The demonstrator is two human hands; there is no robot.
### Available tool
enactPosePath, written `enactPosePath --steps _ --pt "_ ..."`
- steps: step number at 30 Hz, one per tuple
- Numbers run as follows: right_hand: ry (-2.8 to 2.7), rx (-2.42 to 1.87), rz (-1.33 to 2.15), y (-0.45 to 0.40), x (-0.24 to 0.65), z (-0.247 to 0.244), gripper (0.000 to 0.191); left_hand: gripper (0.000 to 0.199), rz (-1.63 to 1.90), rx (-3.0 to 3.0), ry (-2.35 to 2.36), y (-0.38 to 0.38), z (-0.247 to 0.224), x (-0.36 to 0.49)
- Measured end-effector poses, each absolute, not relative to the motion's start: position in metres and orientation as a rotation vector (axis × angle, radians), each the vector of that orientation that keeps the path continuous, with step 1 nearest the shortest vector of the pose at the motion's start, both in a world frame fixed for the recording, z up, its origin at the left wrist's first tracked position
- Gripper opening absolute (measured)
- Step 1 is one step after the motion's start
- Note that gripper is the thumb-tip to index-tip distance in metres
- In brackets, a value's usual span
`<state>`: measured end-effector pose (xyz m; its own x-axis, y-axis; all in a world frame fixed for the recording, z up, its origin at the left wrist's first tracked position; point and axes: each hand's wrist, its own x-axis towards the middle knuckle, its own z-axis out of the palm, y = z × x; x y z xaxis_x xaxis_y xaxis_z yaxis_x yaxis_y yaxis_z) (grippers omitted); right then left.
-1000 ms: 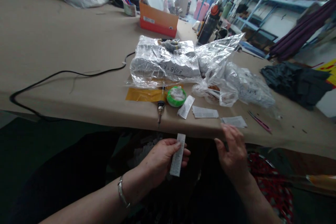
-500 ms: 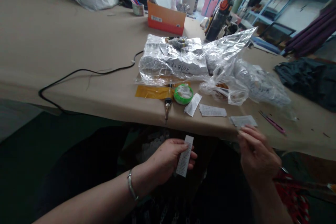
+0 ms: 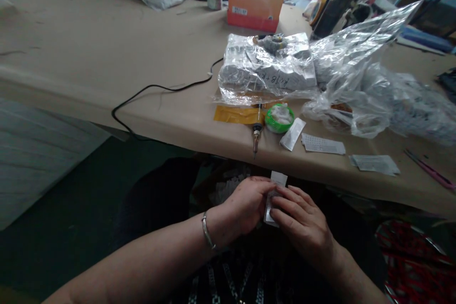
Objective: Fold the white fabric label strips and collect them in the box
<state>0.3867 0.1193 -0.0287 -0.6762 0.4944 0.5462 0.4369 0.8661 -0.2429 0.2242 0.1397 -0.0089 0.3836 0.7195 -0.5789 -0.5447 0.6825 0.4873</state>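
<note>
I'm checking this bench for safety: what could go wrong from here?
The slim, metal-tipped tool points over the brown table's edge, so a hand lifting might brush its tip. The thin black cord dips at that edge and could snag. The white paper strip might crease between both hands.

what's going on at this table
A person holds a white printed strip in the left hand, with the right hand's fingers over it, just off the table edge. On the table, a pen-like tool with a metal tip lies by a green round container, with more printed strips to the right.
</note>
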Motion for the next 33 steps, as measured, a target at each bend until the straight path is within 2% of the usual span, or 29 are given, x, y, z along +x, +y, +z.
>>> enactPosePath --steps 8,13,15,17,19,21,23,25,30,33 --pt "-2.421 -0.635 0.188 0.12 0.388 -0.029 0.02 0.01 0.795 0.238 0.81 0.138 -0.009 0.227" --pt "-2.317 -0.671 0.336 0.114 0.389 -0.026 0.037 0.008 0.829 0.186 0.844 0.137 -0.009 0.227" --pt "-2.129 -0.811 0.508 0.111 0.394 -0.027 0.039 0.01 0.776 0.193 0.831 0.136 -0.008 0.224" --pt "-1.837 -1.044 0.746 0.113 0.399 -0.028 0.033 0.016 0.663 0.234 0.79 0.134 -0.007 0.22" --pt "-1.563 -1.171 1.136 0.118 0.403 -0.031 0.033 0.021 0.568 0.265 0.732 0.131 -0.005 0.216" --pt "-1.389 -1.095 1.646 0.126 0.402 -0.033 0.047 0.023 0.507 0.275 0.664 0.127 -0.003 0.213" --pt "-1.267 -0.919 2.013 0.132 0.399 -0.036 0.058 0.025 0.467 0.268 0.61 0.123 -0.003 0.212" --pt "-1.175 -0.792 2.154 0.134 0.395 -0.04 0.055 0.029 0.451 0.263 0.59 0.118 -0.003 0.212" --pt "-1.027 -0.656 2.267 0.127 0.387 -0.048 0.032 0.032 0.406 0.294 0.621 0.107 -0.004 0.209" --pt "-1.034 -0.636 2.297 0.123 0.387 -0.05 0.026 0.031 0.386 0.313 0.643 0.103 -0.005 0.208"
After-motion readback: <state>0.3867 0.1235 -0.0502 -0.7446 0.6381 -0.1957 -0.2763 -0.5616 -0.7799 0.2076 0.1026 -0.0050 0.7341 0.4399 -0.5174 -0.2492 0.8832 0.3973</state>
